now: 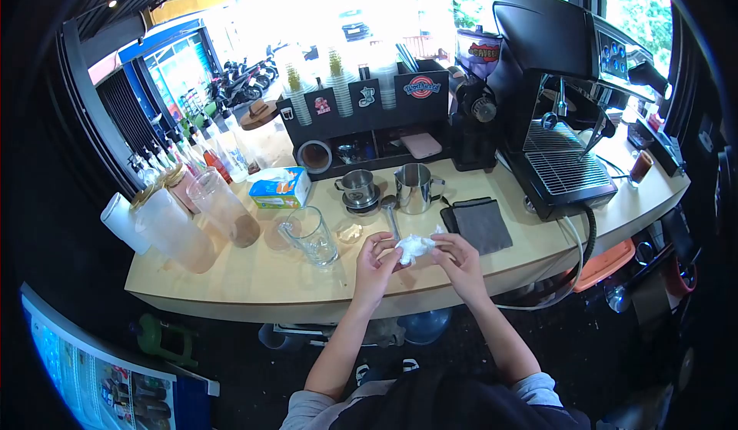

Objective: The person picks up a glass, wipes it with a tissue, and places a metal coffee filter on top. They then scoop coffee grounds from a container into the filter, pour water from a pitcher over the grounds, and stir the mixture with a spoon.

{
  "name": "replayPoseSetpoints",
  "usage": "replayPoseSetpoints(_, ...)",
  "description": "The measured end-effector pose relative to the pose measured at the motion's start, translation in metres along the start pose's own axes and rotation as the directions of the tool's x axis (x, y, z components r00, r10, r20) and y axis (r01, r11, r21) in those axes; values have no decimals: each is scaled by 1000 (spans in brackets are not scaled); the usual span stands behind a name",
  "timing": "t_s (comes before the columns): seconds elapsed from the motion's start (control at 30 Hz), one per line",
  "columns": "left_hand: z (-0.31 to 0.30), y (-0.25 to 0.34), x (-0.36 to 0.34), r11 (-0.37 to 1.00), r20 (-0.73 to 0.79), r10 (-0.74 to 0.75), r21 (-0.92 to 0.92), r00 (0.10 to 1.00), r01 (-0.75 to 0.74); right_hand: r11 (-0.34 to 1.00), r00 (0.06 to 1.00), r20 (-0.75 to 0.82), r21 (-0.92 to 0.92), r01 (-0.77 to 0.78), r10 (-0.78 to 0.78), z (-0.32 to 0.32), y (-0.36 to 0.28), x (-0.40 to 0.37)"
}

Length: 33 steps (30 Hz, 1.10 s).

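Note:
A crumpled white tissue [416,248] is pinched between my two hands above the counter's front edge. My left hand [377,261] grips its left end, and my right hand [457,259] has the other end. Just beyond them a metal spoon [390,205] lies on the counter, between a metal drip filter cup [357,188] and a steel milk pitcher [415,189]. To the left of my hands stands a clear glass mug [314,238]. A folded dark grey cloth [480,225] lies flat to the right.
A tissue box [279,189] stands behind the mug. Jars and a tall plastic container [223,207] crowd the left side. A black organizer [369,118] with stacked cups lines the back. An espresso machine [565,122] occupies the right, its hose hanging over the front edge.

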<state>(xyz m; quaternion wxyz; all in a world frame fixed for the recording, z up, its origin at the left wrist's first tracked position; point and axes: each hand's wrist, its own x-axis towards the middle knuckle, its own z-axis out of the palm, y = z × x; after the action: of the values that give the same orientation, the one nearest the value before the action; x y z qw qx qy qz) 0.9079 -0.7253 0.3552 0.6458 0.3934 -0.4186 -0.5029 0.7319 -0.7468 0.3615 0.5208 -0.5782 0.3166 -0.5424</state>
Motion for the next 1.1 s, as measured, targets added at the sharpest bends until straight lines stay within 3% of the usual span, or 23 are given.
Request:
replayPoseSetpoints(0.1,3,-3,-1,1000,69,8,-3,998,-8,993,992,123,102,-54,41,2,3,-1)
replayPoseSetpoints(0.33,-1,-9,-3,1000,111,-8,30,994,5,948,975,162,253,-192,154,-7,-6,3)
replayPoseSetpoints(0.4,-3,-10,-3,999,167,-21,34,986,15,857,906,301,335,-392,296,-9,-12,2)
replayPoseSetpoints(0.53,0,-4,-5,995,94,-98,-10,991,99,824,883,334,354,-442,330,-12,0,5)
replayPoseSetpoints(0.6,-2,4,-5,906,177,-194,-344,965,246,926,924,296,213,-312,243,-11,2,5)
replayPoseSetpoints(0.63,-1,6,-7,906,177,-195,-343,965,246,926,924,295,214,-312,243,-11,-1,5)
replayPoseSetpoints(0.67,0,7,-8,985,228,-134,-77,965,155,936,927,292,187,-298,236,-9,-5,5)
replayPoseSetpoints(0.7,1,7,-9,981,291,-87,189,953,32,946,929,290,159,-283,229,-8,-8,5)
replayPoseSetpoints(0.83,2,-9,-4,995,219,-94,63,971,82,980,972,187,112,-165,142,-6,-6,6)
replayPoseSetpoints(0.9,4,-10,-4,997,155,-23,70,988,12,986,999,0,-160,37,-38,-3,-6,5)
replayPoseSetpoints(1.03,7,-13,-3,995,76,-38,94,996,31,977,983,108,-133,165,-151,4,-4,-2)
replayPoseSetpoints(1.1,9,-10,-4,988,82,-68,142,994,56,950,977,121,-239,201,-176,12,-10,-7)
